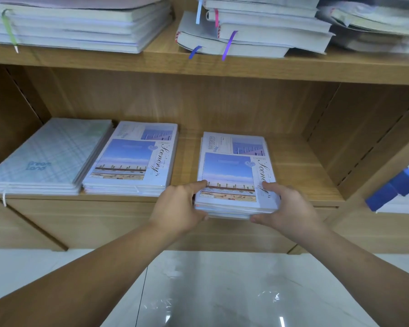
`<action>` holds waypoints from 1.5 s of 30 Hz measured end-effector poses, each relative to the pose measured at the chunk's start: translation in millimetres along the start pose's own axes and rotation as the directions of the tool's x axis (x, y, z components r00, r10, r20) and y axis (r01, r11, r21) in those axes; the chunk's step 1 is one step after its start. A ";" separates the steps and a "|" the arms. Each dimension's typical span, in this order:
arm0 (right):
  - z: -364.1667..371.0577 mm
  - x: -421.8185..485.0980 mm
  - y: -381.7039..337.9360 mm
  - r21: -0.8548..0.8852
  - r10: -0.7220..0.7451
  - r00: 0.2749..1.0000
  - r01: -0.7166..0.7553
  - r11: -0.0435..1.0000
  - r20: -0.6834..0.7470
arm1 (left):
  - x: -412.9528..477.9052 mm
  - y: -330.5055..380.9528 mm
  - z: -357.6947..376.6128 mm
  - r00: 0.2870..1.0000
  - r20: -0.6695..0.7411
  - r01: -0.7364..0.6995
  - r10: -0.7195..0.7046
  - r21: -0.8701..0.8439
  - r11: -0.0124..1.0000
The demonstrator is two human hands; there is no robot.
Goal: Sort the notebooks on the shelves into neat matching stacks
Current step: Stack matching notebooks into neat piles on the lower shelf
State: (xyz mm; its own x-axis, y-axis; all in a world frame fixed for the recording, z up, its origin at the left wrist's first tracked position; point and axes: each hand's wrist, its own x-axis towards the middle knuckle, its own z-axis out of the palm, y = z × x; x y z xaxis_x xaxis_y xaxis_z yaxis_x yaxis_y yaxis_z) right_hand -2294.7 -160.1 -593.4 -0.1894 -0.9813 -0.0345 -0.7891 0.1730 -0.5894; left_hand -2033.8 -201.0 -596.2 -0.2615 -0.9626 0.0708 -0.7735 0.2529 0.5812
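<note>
A stack of Scenery notebooks (pixel 234 171), each cover showing a blue sky over a fenced shoreline, sits towards the right of the lower shelf (pixel 302 166), with its near end jutting past the shelf's front edge. Both hands hold it there. The left hand (pixel 182 204) clasps the near left corner, thumb flat on the top cover and fingers curled beneath the pile. The right hand (pixel 286 206) grips the near right corner the same way, thumb on the cover beside the script title and fingertips tucked under the bottom book. Whether the far end of the stack rests on the board or is lifted just off it, I cannot tell. To the left, apart from the held pile, lies a second Scenery stack (pixel 132 161) with the same cover, and just beside that lies a plaid notebook stack (pixel 50 156) in pale check, a white ribbon hanging off its front. On the upper shelf (pixel 198 67) lie thick white journals (pixel 80 24) with a green ribbon marker, and a looser, skewed journal pile (pixel 253 31) with blue, pink and purple ribbons. Blue-edged books (pixel 397 187) show in the neighbouring bay on the right, above a glossy tiled floor (pixel 222 291).
</note>
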 end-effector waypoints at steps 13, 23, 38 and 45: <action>-28.0 9.0 10.4 0.182 0.011 0.983 -0.045 0.982 0.182 | 1.5 2.2 -5.8 1.000 0.004 0.026 -0.026 -0.076 0.997; -29.3 6.5 16.0 0.211 0.070 0.990 -0.095 0.973 0.124 | 9.4 -2.9 -13.8 0.993 0.066 0.112 -0.099 -0.230 0.967; -25.2 1.1 11.0 0.093 0.064 0.996 -0.069 0.993 0.054 | -0.7 -2.3 -3.2 0.999 -0.032 -0.023 0.020 -0.091 0.996; -24.8 2.8 8.7 0.009 0.036 0.999 -0.036 0.999 0.040 | -11.1 -5.4 12.0 0.983 -0.134 -0.142 0.125 -0.124 0.982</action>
State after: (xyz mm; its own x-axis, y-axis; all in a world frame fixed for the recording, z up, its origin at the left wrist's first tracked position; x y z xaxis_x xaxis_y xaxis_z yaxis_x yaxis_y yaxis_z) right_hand -2316.6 -159.2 -578.6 -0.1938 -0.9771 -0.0876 -0.7766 0.2074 -0.5949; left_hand -2033.7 -190.5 -609.9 -0.2767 -0.9277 0.2507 -0.6511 0.3729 0.6611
